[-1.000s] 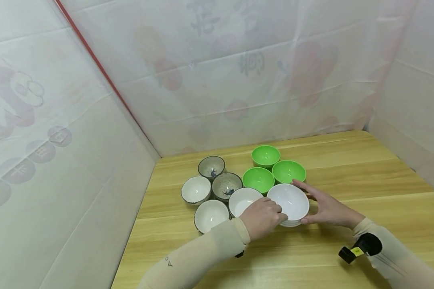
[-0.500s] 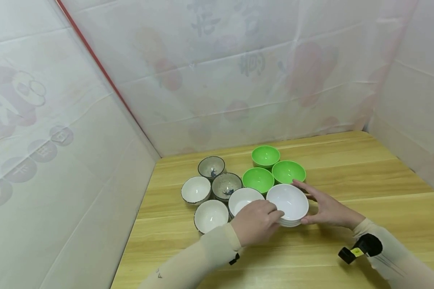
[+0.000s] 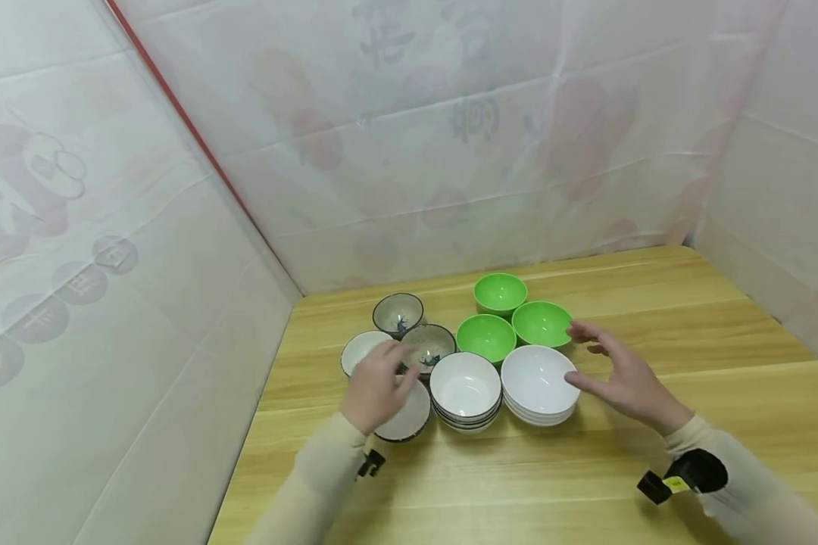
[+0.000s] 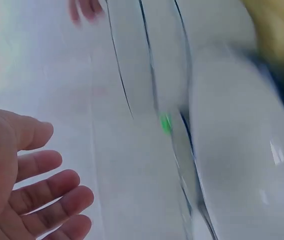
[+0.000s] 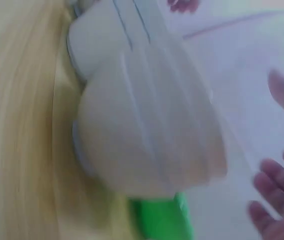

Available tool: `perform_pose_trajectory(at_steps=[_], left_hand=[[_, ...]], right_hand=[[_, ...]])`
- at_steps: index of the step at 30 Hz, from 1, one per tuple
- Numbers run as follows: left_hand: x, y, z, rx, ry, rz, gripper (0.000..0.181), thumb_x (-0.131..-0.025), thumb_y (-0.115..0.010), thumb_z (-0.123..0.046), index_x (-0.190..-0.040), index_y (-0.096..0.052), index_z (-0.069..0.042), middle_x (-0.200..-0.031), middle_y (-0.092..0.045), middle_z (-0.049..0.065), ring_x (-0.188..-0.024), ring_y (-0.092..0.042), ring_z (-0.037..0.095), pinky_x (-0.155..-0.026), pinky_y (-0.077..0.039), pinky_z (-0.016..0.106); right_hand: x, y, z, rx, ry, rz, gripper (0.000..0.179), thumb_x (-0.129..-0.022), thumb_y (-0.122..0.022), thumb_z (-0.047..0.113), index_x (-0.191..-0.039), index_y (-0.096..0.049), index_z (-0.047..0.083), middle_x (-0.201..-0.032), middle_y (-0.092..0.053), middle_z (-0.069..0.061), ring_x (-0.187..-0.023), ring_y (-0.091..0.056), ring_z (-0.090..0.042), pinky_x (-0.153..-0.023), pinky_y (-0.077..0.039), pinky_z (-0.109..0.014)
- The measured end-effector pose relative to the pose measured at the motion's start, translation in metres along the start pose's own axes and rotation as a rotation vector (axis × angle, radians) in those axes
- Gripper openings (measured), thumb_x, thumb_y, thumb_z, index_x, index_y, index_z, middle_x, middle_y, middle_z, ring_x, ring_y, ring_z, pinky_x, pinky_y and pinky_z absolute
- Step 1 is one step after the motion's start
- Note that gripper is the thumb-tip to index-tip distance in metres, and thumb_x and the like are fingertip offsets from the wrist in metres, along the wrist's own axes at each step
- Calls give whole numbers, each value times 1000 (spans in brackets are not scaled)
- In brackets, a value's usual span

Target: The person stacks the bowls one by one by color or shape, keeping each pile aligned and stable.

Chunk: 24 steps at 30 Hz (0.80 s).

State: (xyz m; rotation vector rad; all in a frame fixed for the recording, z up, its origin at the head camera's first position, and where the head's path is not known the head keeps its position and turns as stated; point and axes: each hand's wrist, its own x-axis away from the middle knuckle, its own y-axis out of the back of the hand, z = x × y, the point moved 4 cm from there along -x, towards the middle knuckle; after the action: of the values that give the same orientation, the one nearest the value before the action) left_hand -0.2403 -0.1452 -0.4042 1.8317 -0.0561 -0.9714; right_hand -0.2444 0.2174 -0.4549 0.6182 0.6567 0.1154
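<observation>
- Hovering over the pale bowls at lower centre-left of the head view, the left hand has its fingers released and loosely bent, with nothing in them.
- At the lower right, the right hand is also released, thumb and fingers spread apart around nothing.
- Its thumb tip overlaps the edge of the stack of plain white bowls in the head view; the right wrist view shows the hand apart from that stack.
- Just left of it, at lower centre, is a stack of white bowls with dark rims, upright.
- Partly behind the left hand are two pale bowls: one farther left, and a lower one.
- Above these, left of the frame's middle line, lie a grey bowl with a blue mark and a second grey bowl nearer the centre.
- Three green bowls form a cluster above the white stacks: top, right and lower left.
- All the bowls are on the wooden table across the lower half.
- Printed white sheeting fills the upper half, with a red strip slanting through the upper left.
</observation>
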Motion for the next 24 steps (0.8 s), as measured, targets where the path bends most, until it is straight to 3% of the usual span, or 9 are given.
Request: perform_pose_trajectory(at_steps=[2,5,8,11,14,18,21,24], left_hand=[[6,3,21,-8,93,-22,27,-87,-69,-22,-109,-69,-6,-102,-68,7,-91,-64,21,-77,-55,35],[16,7,50,-19,223,-45,25,-87,-69,-21,-107,-70,-6,-96,-68,8,-85,-65,22,-69,-54,37],[25,9,72,-20,332,-61,23,-89,-68,-20,-105,-70,-4,-92,-68,11,-80,-65,24,-63,-53,38],[33,9,89,-15,419,-68,24,-90,-66,-21,-105,-70,-3,-92,-69,12,-80,-64,25,-64,-53,39],[39,8,100,-12,495,-53,25,-92,-64,-23,-106,-70,-3,-90,-68,11,-80,-62,25,-65,-52,39],[47,6,110,-27,584,-24,28,-92,-63,-25,-107,-69,-2,-90,-67,11,-81,-62,25,-66,-52,40],[52,3,116,-42,642,7,33,-93,-62,-27,-109,-68,1,-93,-67,14,-83,-63,28,-67,-53,44],[56,-2,121,-34,697,51,39,-94,-59,-30,-114,-65,3,-97,-67,16,-85,-64,30,-69,-53,45]], right_hand=[[-3,0,19,17,91,-98,78,-62,-87,2,-132,-53,5,-115,-62,-4,-104,-54,-15,-84,-42,-16],[-8,-5,60,-21,275,-149,61,-59,-84,-2,-115,-62,-4,-101,-66,-5,-85,-59,-17,-73,-46,-19],[-11,-19,104,-124,417,-93,41,-63,-80,-2,-100,-64,-6,-90,-65,-3,-71,-58,-14,-63,-48,-18],[-9,-42,133,-253,459,48,28,-70,-76,-4,-94,-64,2,-84,-64,2,-67,-57,-7,-59,-49,-16],[-1,-75,144,-378,387,284,21,-82,-71,0,-98,-63,10,-83,-64,6,-69,-58,-3,-58,-50,-16],[15,-124,141,-535,130,609,12,-96,-59,15,-107,-60,11,-87,-65,8,-72,-63,-4,-62,-54,-22],[28,-161,129,-608,-74,713,28,-97,-58,23,-117,-57,4,-91,-66,7,-76,-65,-6,-68,-56,-25],[38,-194,114,-639,-225,707,48,-94,-62,24,-129,-48,-6,-97,-66,3,-80,-65,-8,-69,-56,-27]])
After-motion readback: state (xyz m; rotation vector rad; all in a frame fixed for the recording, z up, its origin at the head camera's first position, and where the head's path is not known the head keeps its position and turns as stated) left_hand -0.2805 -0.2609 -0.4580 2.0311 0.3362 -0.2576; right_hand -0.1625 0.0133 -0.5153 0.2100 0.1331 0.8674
